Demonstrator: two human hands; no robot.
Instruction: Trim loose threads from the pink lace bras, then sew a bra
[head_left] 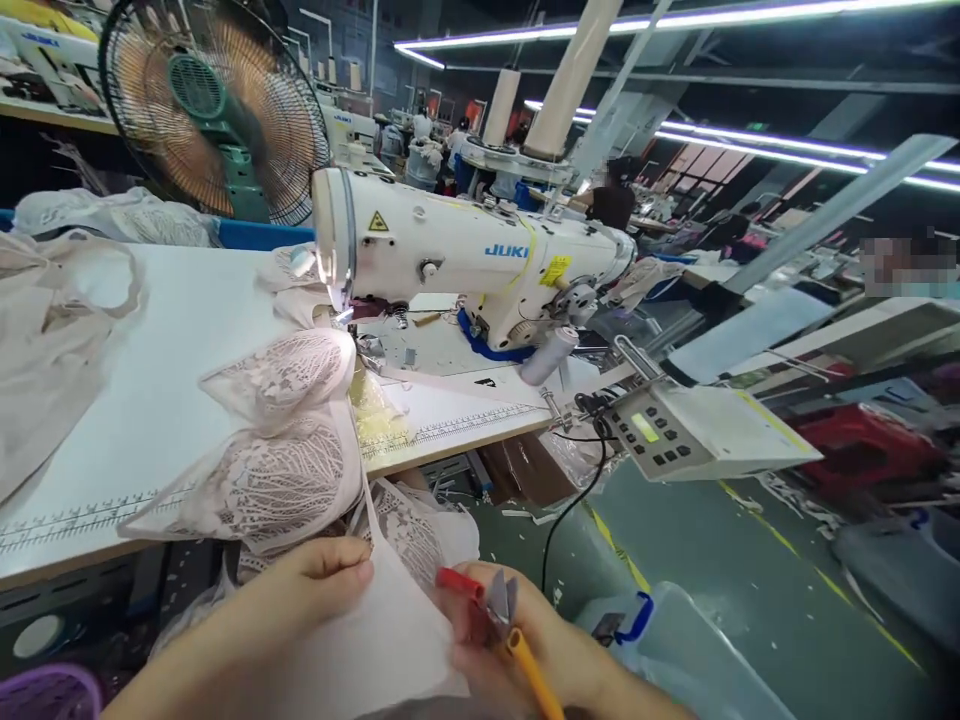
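A pale pink lace bra (289, 480) hangs over the table's front edge, its two cups lying on the top beside the sewing machine's needle area. My left hand (330, 580) pinches the edge of the bra's smooth pale wing (382, 630), thumb against fingers. To the right, my right hand (525, 630) is closed around thread snips (499, 600) with red and orange handle sleeves and short metal blades. Its fingers are slightly blurred and rest close to the wing's right edge; whether they also grip the fabric I cannot tell. Another lace part (412, 530) hangs behind the wing.
A white JUKI sewing machine (450, 250) stands on the table (172, 330). More pale garments (52, 340) lie at the left, near a large fan (214, 110). A control box (675, 430) juts out at right, above a clear plastic bin (675, 640). A purple basket (52, 690) sits lower left.
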